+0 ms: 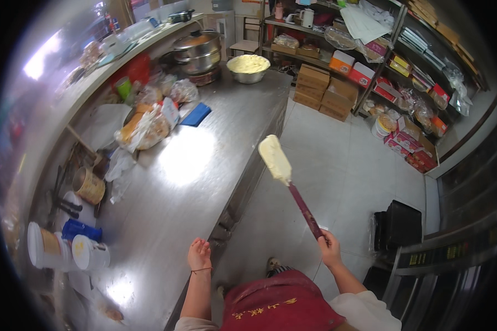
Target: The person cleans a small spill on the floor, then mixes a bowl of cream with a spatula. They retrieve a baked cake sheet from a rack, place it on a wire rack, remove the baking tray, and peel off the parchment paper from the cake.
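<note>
My right hand point(330, 248) grips the dark red handle of a spatula point(304, 207), held up over the floor beside the table. Pale yellow cream coats its blade. Over the near edge of the stainless steel table point(178, 207), my left hand point(199, 253) is raised with its fingers loosely curled and nothing seen in it. A metal bowl point(249, 76) heaped with pale yellow cream stands at the table's far end, next to a stacked steel steamer pot point(196, 53).
Bagged bread point(145, 126) and a blue flat item point(196, 114) lie on the table. White tubs point(90, 252) stand at the near left. Cardboard boxes point(312, 85) sit by the shelves. Black trays point(401, 225) stand on the floor at right, near an appliance with lit displays point(435, 254).
</note>
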### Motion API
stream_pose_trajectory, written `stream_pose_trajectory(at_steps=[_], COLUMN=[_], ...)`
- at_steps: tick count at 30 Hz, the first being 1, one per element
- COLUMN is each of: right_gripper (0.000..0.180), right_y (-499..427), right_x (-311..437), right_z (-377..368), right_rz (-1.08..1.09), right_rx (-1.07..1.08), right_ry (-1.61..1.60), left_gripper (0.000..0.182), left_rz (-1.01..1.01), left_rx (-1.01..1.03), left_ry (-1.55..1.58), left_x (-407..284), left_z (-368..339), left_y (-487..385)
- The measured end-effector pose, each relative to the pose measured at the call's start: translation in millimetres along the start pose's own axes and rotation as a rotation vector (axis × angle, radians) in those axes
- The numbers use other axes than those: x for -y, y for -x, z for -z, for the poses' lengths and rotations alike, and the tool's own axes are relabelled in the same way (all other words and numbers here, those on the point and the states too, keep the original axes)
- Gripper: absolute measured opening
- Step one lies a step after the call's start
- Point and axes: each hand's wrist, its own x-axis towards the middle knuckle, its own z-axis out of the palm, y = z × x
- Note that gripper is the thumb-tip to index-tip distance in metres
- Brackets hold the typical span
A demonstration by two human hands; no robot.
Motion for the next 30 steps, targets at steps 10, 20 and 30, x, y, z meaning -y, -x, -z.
stream_pose_trajectory(at_steps=[10,20,30], right_gripper=[0.017,0.014,0.018], right_y=[-214,-387,-586], right_x=[7,35,3], right_z=[35,46,45], right_rz=[-0.043,-0.163,-0.271], right_rx=[-0.098,-0.248,-0.088], right_ry=[-0.295,-0.157,-0.128], left_gripper=[0.022,0.023,0.031], left_rz=[-0.008,0.146,0.024], left_rx=[-0.031,0.154,0.103], left_ry=[-0.065,-0.033,-0.163], left_x=[1,-23,-32], left_z=[-127,-366,-589], left_y=[-80,-260,-396])
